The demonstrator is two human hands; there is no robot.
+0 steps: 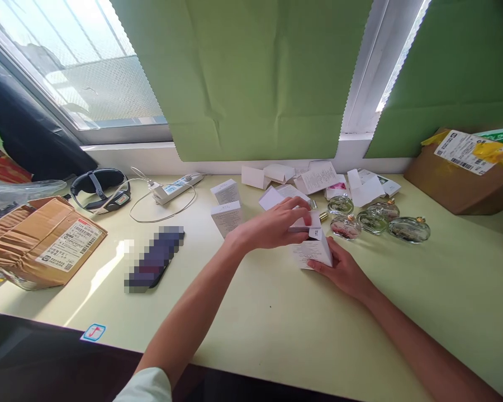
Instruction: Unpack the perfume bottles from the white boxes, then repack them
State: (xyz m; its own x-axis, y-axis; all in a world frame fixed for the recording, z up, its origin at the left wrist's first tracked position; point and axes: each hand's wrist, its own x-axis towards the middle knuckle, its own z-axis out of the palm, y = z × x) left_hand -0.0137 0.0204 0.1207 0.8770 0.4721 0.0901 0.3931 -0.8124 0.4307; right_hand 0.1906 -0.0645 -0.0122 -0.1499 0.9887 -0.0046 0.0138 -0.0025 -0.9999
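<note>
Both hands meet over a small white box (312, 251) standing on the pale table (276, 318), just in front of four round glass bottles (377, 220). The left hand (276, 226) curls its fingers over the box's open top flaps. The right hand (343, 271) cups the lower side, fingers seemingly closed on it, though they are partly hidden. Two closed white boxes (226, 209) stand nearby to the left.
</note>
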